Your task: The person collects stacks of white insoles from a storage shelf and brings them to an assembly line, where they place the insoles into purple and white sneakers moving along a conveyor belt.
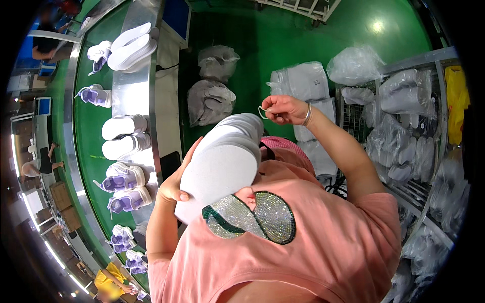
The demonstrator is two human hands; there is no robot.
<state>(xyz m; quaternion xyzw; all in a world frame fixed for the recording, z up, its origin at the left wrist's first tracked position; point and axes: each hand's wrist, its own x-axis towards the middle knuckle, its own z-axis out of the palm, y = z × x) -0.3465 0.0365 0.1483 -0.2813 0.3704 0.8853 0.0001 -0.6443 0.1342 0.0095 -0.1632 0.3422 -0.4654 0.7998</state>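
Observation:
A thick stack of white insoles [220,174] rests against my chest, fanned out toward its far end. My left hand [174,188] grips the stack along its left side, with the thumb over the near edge. Beyond the stack's far right end, my right hand [285,109] is raised with its fingers pinched together. They hold a thin white loop [261,112], a band or string, which hangs just off the insoles. A bracelet circles my right wrist.
Left, a metal-edged bench with a green belt carries white and lilac sneakers [121,177] and more insole stacks [124,149]. Plastic bags of insoles [211,102] lie on the green floor [298,38] ahead. A metal rack [419,63] of bagged insoles stands right. People work far left.

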